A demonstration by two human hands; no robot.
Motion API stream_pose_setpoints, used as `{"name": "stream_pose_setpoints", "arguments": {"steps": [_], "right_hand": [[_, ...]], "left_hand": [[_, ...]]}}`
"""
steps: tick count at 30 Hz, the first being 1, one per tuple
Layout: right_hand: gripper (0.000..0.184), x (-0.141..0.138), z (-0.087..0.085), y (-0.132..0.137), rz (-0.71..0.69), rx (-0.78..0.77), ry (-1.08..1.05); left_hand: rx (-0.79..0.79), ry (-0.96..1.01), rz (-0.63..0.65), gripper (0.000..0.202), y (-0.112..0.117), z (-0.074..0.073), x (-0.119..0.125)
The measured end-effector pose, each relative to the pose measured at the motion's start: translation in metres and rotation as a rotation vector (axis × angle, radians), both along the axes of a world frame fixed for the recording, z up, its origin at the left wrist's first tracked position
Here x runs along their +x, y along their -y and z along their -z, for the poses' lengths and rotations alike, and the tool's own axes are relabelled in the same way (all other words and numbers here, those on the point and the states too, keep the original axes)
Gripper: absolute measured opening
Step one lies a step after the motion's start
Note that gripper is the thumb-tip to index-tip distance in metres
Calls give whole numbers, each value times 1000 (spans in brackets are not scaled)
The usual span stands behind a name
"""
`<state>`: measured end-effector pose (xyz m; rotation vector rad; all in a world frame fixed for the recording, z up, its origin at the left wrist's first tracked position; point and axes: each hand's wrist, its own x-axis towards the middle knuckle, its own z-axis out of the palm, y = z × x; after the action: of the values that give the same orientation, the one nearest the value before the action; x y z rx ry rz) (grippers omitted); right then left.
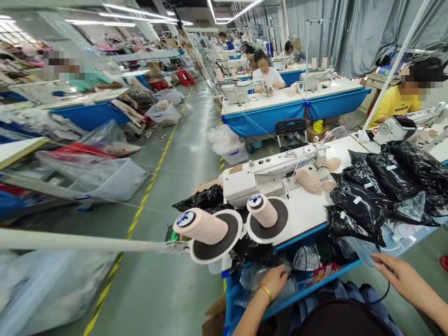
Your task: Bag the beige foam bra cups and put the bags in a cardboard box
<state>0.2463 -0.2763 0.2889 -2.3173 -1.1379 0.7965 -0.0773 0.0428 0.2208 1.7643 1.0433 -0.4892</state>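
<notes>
My left hand point(274, 281), with a gold bangle at the wrist, reaches down into clear plastic bags point(255, 275) in the blue tray below the table edge; its fingers are curled and partly hidden. My right hand point(401, 275) pinches the edge of a clear plastic bag point(360, 249) near a thin black cable. Above them lies a heap of black garments in plastic point(381, 186) on the white sewing table point(304, 210). A white sewing machine point(276, 170) stands behind two beige thread cones point(205, 226).
Beige fabric cups point(311, 179) lie by the machine's needle. A yellow-lined aisle point(154, 172) runs to the left, with bagged goods on both sides. Other people sit at blue-skirted sewing tables point(294, 112) behind. A white pole point(80, 241) crosses at lower left.
</notes>
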Motion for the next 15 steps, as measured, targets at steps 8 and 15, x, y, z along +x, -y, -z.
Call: {"name": "stream_pose_setpoints", "arguments": {"steps": [8,15], "right_hand": [[63,107,-45,-62,63,333,583],[92,150,-32,-118,-18,99,469]], "left_hand": [[-710,295,-614,82,65,6,143],[-852,416,-1089,71,92,17,226]]}}
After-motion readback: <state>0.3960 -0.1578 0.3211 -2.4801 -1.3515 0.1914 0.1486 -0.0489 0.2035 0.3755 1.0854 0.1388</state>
